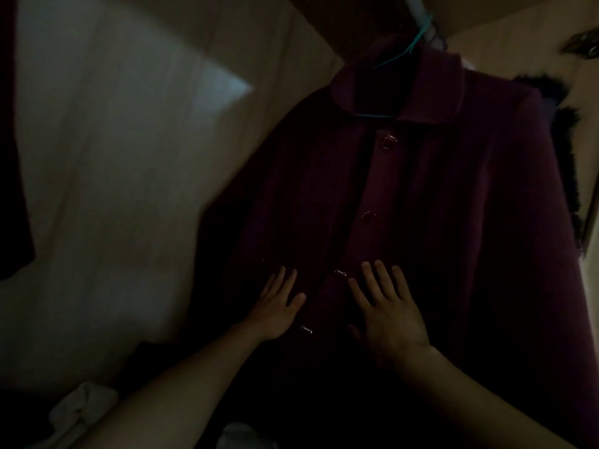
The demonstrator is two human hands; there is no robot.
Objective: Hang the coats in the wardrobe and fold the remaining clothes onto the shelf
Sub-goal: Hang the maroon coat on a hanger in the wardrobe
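Left hand [278, 307]: fingers straight, slightly spread, palm flat on the front of the coat [437, 205], on the panel left of the button line. Grips nothing.

Right hand [387, 311]: same posture, with fingers extended and apart and the palm pressed on the panel right of the button line. Grips nothing. Both forearms are bare and enter from the bottom edge.

Between the hands: third button [340, 273] sits just beside the right index fingertip. The fourth button [306, 329] is just beside the heel of the left hand. Two more buttons run up the placket toward the collar. The light is too dim to tell which are fastened.

Coat: dark burgundy with a rounded collar. It hangs on a teal hanger [403, 48], whose hook goes over a pale rail [418, 8] at the top of the wardrobe.

Right of the coat: a dark fur-trimmed garment [565, 131], just behind the coat's shoulder.

Left of the coat: pale wardrobe wall [113, 157] with a patch of light. A strip of dark fabric [13, 157] hangs at the far left edge.

Bottom left: crumpled white cloth [81, 406], beside the left forearm. A second pale item at bottom centre is too dark to identify.
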